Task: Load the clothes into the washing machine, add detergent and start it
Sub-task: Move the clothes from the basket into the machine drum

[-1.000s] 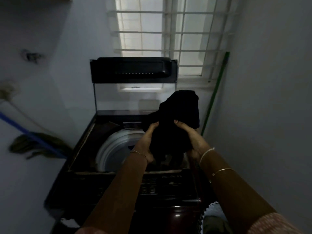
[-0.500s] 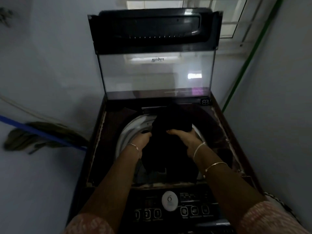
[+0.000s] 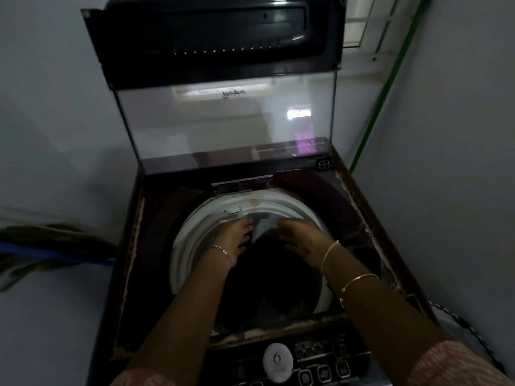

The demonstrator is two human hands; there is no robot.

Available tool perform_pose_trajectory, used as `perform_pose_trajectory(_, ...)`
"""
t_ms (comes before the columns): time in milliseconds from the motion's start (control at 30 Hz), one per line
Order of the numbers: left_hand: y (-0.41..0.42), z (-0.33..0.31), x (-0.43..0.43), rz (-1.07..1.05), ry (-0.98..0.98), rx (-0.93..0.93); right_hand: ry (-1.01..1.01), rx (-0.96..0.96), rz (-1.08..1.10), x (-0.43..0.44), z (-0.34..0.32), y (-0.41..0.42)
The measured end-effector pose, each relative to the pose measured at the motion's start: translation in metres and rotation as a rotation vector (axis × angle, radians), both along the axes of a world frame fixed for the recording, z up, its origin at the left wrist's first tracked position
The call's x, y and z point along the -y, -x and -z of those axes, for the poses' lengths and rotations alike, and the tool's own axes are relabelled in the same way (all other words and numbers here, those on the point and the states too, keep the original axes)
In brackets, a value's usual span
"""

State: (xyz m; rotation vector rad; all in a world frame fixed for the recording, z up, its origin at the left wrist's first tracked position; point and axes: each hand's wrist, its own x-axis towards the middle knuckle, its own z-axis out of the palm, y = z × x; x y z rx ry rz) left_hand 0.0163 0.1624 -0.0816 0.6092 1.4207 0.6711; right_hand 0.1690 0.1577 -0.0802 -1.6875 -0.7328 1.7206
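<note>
Found the fingers point(image 3: 288, 228) of the right hand point(image 3: 305, 242) loosely spread and slightly blurred, with nothing seen in their grasp. Found those of the left hand point(image 3: 235, 239) bent downward at the edge of something dark; could not tell whether gripping it or merely touching. Saw both sets of fingertips close together, nearly meeting, inside the mouth of the drum.

Noted all around the fingers the washing machine point(image 3: 158, 218), a dark top-loader. Saw beyond the fingers its lid point(image 3: 223, 121) raised upright, glass panel below and black frame above. Made out the white drum rim point(image 3: 184, 246) ringing both hands, and grey drum wall in the gap between the fingertips. Spotted the clothes point(image 3: 278, 277), a black heap, lying in the drum directly beneath the fingers and back under the wrists. Saw nearer than the fingers, past the forearms, the control panel point(image 3: 320, 355) with its row of buttons. Noticed far right of the fingers a green pole point(image 3: 390, 79) leaning in the corner, and far left a blue handle point(image 3: 41, 254) against the wall. Picked out a round white sticker point(image 3: 277, 362) on the panel. Saw a thin chain bracelet point(image 3: 223, 252) on the left wrist, a pale band point(image 3: 328, 253) and a gold bangle point(image 3: 358, 279) on the right.
</note>
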Motion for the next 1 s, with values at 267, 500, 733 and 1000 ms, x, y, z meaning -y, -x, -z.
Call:
perform_pose_trajectory(267, -0.111, -0.046, 0.022, 0.080, -0.133, 0.174, -0.170, -0.197, 0.137, 0.035, -0.048, -0.091)
perform_pose_trajectory(500, -0.239, -0.083, 0.086, 0.145, -0.244, 0.280, -0.257, -0.269, 0.272, 0.106, -0.082, -0.217)
perform_pose_trajectory(733, -0.364, -0.061, 0.165, 0.283, -0.147, 0.277, -0.221, -0.149, 0.298, 0.198, -0.065, -0.340)
perform_pose_trajectory(1000, -0.435, 0.026, 0.212, 0.341, 0.042, 0.194, -0.016, -0.079, 0.425, 0.257, 0.022, -0.429)
